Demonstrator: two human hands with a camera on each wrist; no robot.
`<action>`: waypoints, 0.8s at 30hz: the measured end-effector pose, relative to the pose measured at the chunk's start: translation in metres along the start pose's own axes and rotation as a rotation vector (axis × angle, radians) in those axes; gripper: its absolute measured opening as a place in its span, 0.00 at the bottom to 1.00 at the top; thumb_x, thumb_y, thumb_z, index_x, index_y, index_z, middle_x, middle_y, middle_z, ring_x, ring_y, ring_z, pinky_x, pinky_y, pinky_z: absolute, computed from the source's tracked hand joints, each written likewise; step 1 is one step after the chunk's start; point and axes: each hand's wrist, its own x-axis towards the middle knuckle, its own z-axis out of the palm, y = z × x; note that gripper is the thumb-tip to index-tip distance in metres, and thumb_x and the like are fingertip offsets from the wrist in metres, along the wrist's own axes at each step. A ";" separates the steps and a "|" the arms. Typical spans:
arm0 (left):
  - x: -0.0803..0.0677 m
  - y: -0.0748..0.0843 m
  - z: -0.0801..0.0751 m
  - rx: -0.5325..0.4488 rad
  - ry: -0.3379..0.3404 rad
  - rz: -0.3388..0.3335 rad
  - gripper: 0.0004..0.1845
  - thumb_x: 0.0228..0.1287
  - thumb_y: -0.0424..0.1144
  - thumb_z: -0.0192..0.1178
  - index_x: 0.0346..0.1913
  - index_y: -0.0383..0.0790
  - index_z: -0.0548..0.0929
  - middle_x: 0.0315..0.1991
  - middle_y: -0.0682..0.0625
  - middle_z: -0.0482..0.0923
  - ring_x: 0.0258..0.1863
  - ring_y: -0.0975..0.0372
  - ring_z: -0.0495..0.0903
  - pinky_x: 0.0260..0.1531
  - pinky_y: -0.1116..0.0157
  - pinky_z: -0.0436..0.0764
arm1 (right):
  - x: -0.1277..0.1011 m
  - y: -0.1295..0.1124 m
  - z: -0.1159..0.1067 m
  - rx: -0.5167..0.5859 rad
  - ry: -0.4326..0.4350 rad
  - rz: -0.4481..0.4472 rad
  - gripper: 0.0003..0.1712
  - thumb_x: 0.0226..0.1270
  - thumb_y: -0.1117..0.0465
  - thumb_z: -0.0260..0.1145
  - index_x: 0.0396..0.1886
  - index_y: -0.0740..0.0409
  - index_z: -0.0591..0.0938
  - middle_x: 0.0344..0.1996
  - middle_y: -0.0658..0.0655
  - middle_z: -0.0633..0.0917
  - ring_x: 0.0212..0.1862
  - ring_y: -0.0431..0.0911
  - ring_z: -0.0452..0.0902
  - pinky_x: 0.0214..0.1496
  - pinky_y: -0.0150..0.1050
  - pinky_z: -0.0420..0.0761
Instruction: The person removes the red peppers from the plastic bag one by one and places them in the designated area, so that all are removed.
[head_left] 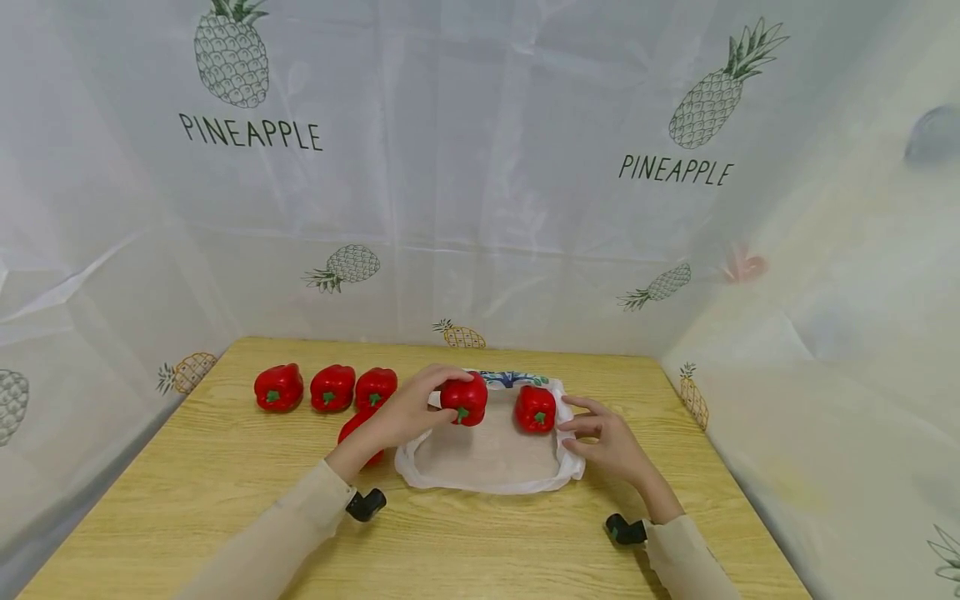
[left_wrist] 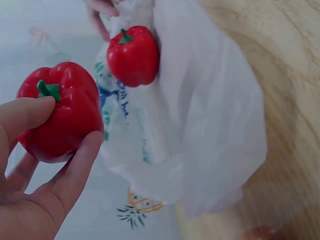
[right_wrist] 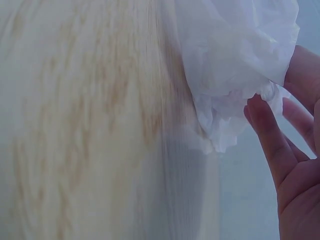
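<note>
My left hand (head_left: 405, 414) grips a red bell pepper (left_wrist: 75, 117) with a green stem, fingers and thumb around its sides. It is held over the left part of a white plastic bag (head_left: 487, 485), whose mouth is spread wide on the table. Inside the bag at the right sits another red bell pepper (head_left: 536, 409), also in the left wrist view. At the bag's right edge is my right hand (head_left: 606, 442), fingers spread and relaxed, fingertips touching the crumpled plastic (right_wrist: 225, 107). Its fingertips are partly hidden by the bag in the right wrist view.
Three red bell peppers stand in a row at the back left, the leftmost pepper (head_left: 279, 388) apart from the bag. Another bell pepper (head_left: 352, 427) lies partly behind my left wrist. Beyond the wooden table (head_left: 480, 542) hangs a pineapple-print curtain (head_left: 480, 183).
</note>
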 end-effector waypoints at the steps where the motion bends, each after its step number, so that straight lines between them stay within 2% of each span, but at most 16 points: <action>1: -0.001 0.001 -0.003 0.001 0.002 0.002 0.31 0.69 0.29 0.70 0.70 0.58 0.78 0.73 0.53 0.72 0.67 0.51 0.77 0.49 0.63 0.89 | 0.000 0.001 0.000 -0.001 0.000 -0.007 0.12 0.64 0.67 0.79 0.47 0.55 0.94 0.73 0.59 0.77 0.56 0.53 0.87 0.54 0.44 0.89; 13: -0.023 0.010 -0.041 0.068 0.048 -0.012 0.33 0.68 0.30 0.72 0.71 0.61 0.78 0.72 0.56 0.74 0.67 0.53 0.78 0.50 0.65 0.88 | 0.000 0.005 -0.002 0.048 -0.001 -0.068 0.12 0.64 0.70 0.79 0.48 0.59 0.93 0.72 0.65 0.77 0.55 0.57 0.88 0.53 0.48 0.90; 21: -0.045 0.008 -0.070 0.197 0.090 -0.011 0.33 0.67 0.32 0.74 0.71 0.59 0.78 0.73 0.54 0.75 0.70 0.51 0.76 0.63 0.48 0.83 | 0.001 0.004 0.000 0.053 -0.012 -0.051 0.12 0.65 0.68 0.79 0.48 0.58 0.93 0.72 0.65 0.77 0.55 0.55 0.88 0.53 0.49 0.89; 24: -0.052 0.005 -0.079 0.220 0.098 -0.008 0.32 0.67 0.32 0.74 0.71 0.57 0.79 0.73 0.52 0.76 0.70 0.49 0.76 0.63 0.45 0.82 | 0.001 0.002 0.001 0.053 -0.009 -0.040 0.13 0.64 0.69 0.79 0.48 0.58 0.93 0.72 0.64 0.77 0.55 0.56 0.88 0.53 0.49 0.89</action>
